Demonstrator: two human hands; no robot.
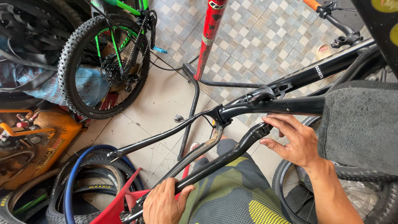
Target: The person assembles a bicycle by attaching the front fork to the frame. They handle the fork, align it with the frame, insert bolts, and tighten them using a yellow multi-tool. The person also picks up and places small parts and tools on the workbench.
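A black bicycle frame point(232, 110) lies across my lap, its rear stays pointing down left. My left hand point(165, 203) grips the lower chainstay point(215, 162) near its dropout end. My right hand point(292, 139) rests with fingers bent on the frame just behind the bottom bracket area, touching the stay's upper end. A grey cloth or padded cover point(362, 124) drapes over the frame to the right of my right hand. My patterned grey and yellow shorts point(238, 195) show under the frame.
A green-framed bicycle with a knobby rear wheel point(103, 66) stands at top left. A red repair stand post point(210, 33) rises at top centre. Stacked tyres point(89, 186) and an orange toolbox point(41, 141) sit at left. Another wheel point(290, 195) is below right.
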